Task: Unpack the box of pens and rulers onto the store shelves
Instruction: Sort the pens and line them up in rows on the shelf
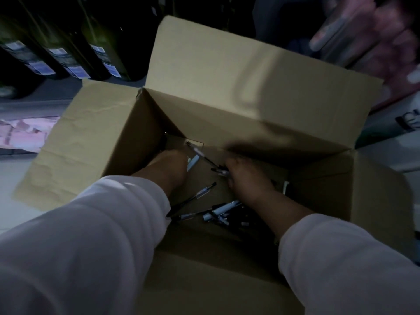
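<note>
- Big brown cardboard box (pixel 227 92), flaps splayed wide, filling the middle of the frame on a pale floor (pixel 13 201).
- Down on the box bottom, lower centre: a loose heap of slim black-and-clear plastic pens (pixel 218 211), lying every which way. No rulers visible anywhere, maybe buried or hidden under the arms.
- Both arms in white sleeves (pixel 91 235), reaching in from the bottom edge.
- Right hand (pixel 247 180), centre-right inside the box: fingers curled, pinching what looks like a few of those pens by one end, dark tips poking out to the left.
- Left hand (pixel 172 169), just left of centre: back of the hand up, fingers tucked out of sight. One pale pen right at the fingertips, but can't tell if gripped or merely touched. Way too dark and blurry.
- Handling guess: light, stiff, smooth and round, so prone to rolling and slipping out of a loose fistful. Not really fragile, though clips possibly snaggy against each other.
- Best hold, probably: line them up parallel first, then wrap around the middle of the barrels as a bundle, not by the tips.
- Upper left: row of dark green glass bottles (pixel 68 42) with pale labels. Upper right: blurry pinkish packaging (pixel 386 42).
</note>
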